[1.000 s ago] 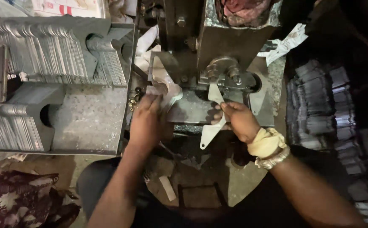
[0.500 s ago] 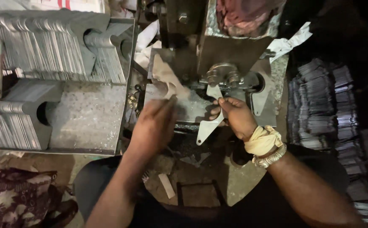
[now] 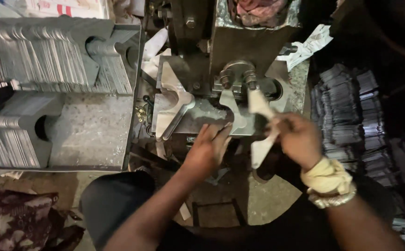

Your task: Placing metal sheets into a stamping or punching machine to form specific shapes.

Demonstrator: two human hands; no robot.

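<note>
My right hand is shut on a flat, curved metal blank, blurred, held upright in front of the press machine. My left hand rests with fingers apart at the front edge of the press bed, holding nothing. A stamped Y-shaped metal piece lies on the left of the bed. The right wrist wears a cloth wrap and a metal bracelet.
A grey tray at left holds several rows of stacked cut metal plates. More dark stacked plates lie at right. White rags sit beside the machine. A patterned cloth is at bottom left.
My left hand has pulled back from the left of the bed to its front edge, leaving the Y-shaped piece there. My right hand has moved right with the blank.
</note>
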